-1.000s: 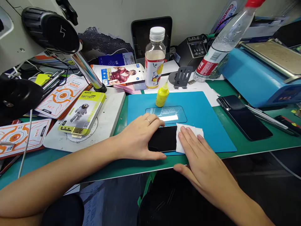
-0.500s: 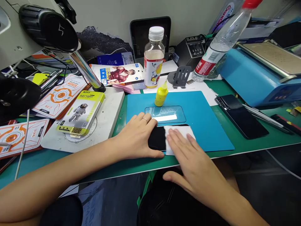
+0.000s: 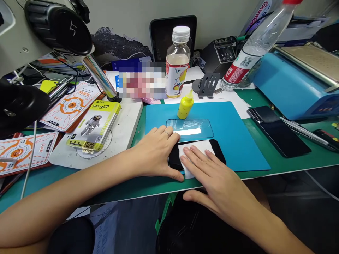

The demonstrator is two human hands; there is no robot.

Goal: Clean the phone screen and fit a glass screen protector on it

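A black smartphone (image 3: 219, 152) lies screen up along the front of the blue mat. My left hand (image 3: 156, 151), with a ring on one finger, grips its left end between thumb and fingers. My right hand (image 3: 214, 173) lies flat, fingers stretched over a white wipe (image 3: 202, 144) pressed on the middle of the screen, thumb held apart. Part of the wipe hangs past the phone's near edge. Just behind the phone rests a clear, black-rimmed glass screen protector (image 3: 189, 124). A small yellow dropper bottle (image 3: 185, 106) stands behind that.
The blue mat (image 3: 243, 151) covers the front of the green table. To its right lie another dark phone (image 3: 282, 134) and a blue machine (image 3: 288, 84). Drink bottles (image 3: 177, 72) stand behind. A yellow battery pack (image 3: 94, 125) sits on the microscope's white base (image 3: 124, 123) at left.
My right hand has slid the wipe left along the phone, baring the screen's right end. My left hand keeps its grip. The view has turned slightly left.
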